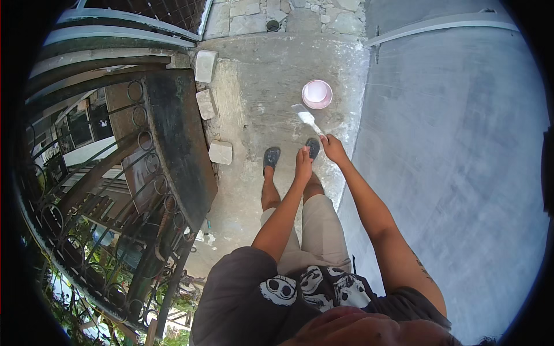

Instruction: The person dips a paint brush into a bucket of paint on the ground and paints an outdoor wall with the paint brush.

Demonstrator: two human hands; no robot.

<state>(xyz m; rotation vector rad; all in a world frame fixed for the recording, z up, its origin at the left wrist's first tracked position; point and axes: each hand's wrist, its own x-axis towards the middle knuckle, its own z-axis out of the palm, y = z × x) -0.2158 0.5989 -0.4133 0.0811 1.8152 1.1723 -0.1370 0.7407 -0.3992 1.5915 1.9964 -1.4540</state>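
Observation:
My right hand [333, 149] is wrapped round the handle of a flat paintbrush [307, 118] whose head is coated white. The brush points forward and left, its tip just short of a pink-rimmed bucket [317, 106]. White paint shows inside the bucket, which stands on the concrete ahead of me. Left of the brush handle, my left hand [303, 162] is held closed in front of my legs. Its fingers are pressed together, and whatever they may hold is hidden.
A tall wall [438, 144] with blue-grey streaks rises along my right. Pale blocks [220, 152] line the left side of the concrete path [259, 75], next to a dark panel [179, 127] and a curled iron railing [141, 138]. Farther ahead lies stone paving [245, 24].

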